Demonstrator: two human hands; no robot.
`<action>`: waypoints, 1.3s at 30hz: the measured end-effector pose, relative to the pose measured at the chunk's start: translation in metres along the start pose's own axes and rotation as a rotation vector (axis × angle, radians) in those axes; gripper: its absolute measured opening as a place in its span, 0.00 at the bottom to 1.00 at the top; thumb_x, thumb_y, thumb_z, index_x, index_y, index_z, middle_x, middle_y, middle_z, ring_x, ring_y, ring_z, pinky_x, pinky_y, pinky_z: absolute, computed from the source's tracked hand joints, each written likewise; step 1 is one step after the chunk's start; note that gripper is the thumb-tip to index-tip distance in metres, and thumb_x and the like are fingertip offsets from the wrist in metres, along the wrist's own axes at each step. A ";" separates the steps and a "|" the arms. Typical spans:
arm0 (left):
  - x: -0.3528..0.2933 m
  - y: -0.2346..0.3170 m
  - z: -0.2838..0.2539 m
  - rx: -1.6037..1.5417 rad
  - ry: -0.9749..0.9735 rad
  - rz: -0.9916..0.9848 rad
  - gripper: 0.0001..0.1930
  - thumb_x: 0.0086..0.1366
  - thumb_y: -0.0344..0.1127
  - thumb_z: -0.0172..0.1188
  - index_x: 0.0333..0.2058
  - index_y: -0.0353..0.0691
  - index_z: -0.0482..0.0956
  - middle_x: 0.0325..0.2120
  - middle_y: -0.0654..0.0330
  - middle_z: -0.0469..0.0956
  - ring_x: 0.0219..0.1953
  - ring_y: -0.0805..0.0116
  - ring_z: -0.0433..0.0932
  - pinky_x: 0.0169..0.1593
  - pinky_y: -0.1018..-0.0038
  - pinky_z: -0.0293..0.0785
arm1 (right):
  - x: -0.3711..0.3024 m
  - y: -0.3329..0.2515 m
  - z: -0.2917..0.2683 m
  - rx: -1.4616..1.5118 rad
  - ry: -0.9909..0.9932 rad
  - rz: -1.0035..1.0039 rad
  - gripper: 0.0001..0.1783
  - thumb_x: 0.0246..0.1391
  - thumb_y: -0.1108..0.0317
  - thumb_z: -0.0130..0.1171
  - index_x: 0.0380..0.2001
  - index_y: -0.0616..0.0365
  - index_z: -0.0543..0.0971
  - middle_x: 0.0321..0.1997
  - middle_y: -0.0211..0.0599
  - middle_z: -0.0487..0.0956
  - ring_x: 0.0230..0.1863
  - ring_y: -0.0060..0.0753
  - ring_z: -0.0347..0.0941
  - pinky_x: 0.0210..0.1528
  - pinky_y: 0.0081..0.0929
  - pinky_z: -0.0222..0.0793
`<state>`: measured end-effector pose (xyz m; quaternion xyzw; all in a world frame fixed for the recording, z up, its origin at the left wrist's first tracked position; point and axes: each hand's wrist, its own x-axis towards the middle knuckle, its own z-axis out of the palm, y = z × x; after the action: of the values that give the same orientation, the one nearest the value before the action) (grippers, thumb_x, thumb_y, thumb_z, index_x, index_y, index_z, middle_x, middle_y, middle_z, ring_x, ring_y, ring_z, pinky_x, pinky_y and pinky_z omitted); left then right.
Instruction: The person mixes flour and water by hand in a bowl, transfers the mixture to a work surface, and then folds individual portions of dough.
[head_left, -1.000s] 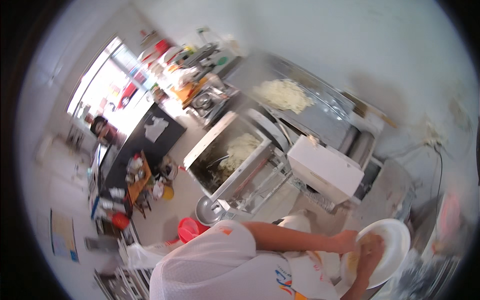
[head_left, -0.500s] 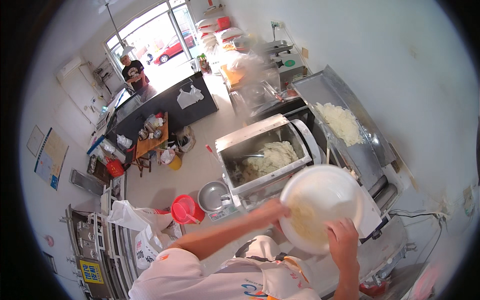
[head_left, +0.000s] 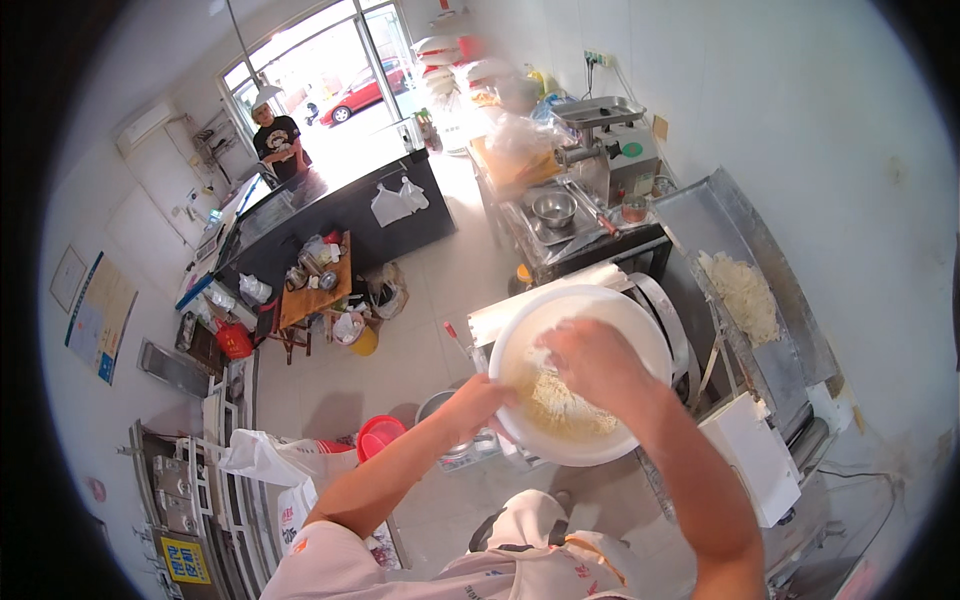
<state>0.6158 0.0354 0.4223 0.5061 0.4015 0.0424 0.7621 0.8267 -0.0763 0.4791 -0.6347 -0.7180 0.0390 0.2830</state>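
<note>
A large white basin point(head_left: 650, 345) is tilted over the dough mixer point(head_left: 497, 318), covering most of its trough. My left hand point(head_left: 480, 405) grips the basin's left rim, the thumb side toward its wall. Pale yellow crumbly dough with white flour point(head_left: 572, 405) lies in the bottom of the basin. Reaching inside above it is my right hand point(head_left: 590, 365), its fingers smeared by motion, so I cannot make out whether they hold any dough. To the right, a flattened pile of pale dough point(head_left: 742, 297) rests on a sloping metal tray point(head_left: 800, 345).
Beyond the mixer, a worktop holds a steel bowl point(head_left: 554, 209) and a meat grinder point(head_left: 600, 112). On the floor at left stand a red plastic tub point(head_left: 380, 436) and a white sack point(head_left: 270, 455). A person point(head_left: 283, 145) stands behind a dark counter point(head_left: 330, 220).
The basin has moved left, from the mixer's right side to over its trough. My right hand has gone from the rim into the basin. My left hand still holds the rim.
</note>
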 end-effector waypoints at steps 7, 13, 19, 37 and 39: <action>0.008 -0.014 -0.035 -0.039 0.121 0.033 0.23 0.63 0.24 0.58 0.57 0.21 0.77 0.49 0.45 0.84 0.45 0.53 0.88 0.37 0.58 0.92 | 0.100 0.002 -0.061 0.014 0.115 -0.120 0.09 0.59 0.74 0.64 0.43 0.63 0.84 0.42 0.53 0.86 0.51 0.59 0.83 0.55 0.49 0.78; 0.017 -0.001 -0.001 -0.024 0.070 0.105 0.20 0.63 0.27 0.59 0.52 0.22 0.79 0.45 0.46 0.84 0.42 0.53 0.88 0.36 0.60 0.90 | 0.008 0.036 -0.036 0.120 -0.085 0.233 0.16 0.58 0.64 0.69 0.47 0.60 0.83 0.46 0.52 0.83 0.48 0.59 0.80 0.53 0.46 0.76; 0.042 -0.020 0.042 0.056 0.012 0.073 0.21 0.63 0.28 0.57 0.54 0.23 0.78 0.42 0.47 0.85 0.37 0.51 0.88 0.36 0.58 0.90 | -0.107 0.028 0.019 -0.277 -0.306 0.686 0.40 0.50 0.59 0.79 0.61 0.63 0.72 0.51 0.60 0.80 0.56 0.57 0.79 0.61 0.49 0.76; 0.029 -0.095 0.252 0.242 -0.447 -0.088 0.20 0.65 0.30 0.60 0.54 0.25 0.79 0.46 0.47 0.85 0.43 0.52 0.88 0.39 0.56 0.91 | -0.320 -0.006 0.027 0.252 0.620 1.102 0.26 0.53 0.78 0.72 0.56 0.57 0.80 0.44 0.43 0.85 0.40 0.40 0.86 0.46 0.35 0.82; 0.024 -0.107 0.271 0.274 -0.455 -0.109 0.20 0.64 0.30 0.60 0.53 0.25 0.80 0.45 0.47 0.85 0.42 0.52 0.88 0.39 0.57 0.90 | -0.342 -0.010 0.018 0.199 0.649 1.102 0.25 0.53 0.77 0.73 0.55 0.57 0.81 0.42 0.43 0.85 0.38 0.40 0.85 0.45 0.35 0.82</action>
<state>0.7725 -0.2051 0.3673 0.5786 0.2489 -0.1682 0.7583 0.8214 -0.3922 0.3457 -0.8606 -0.1578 0.0509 0.4816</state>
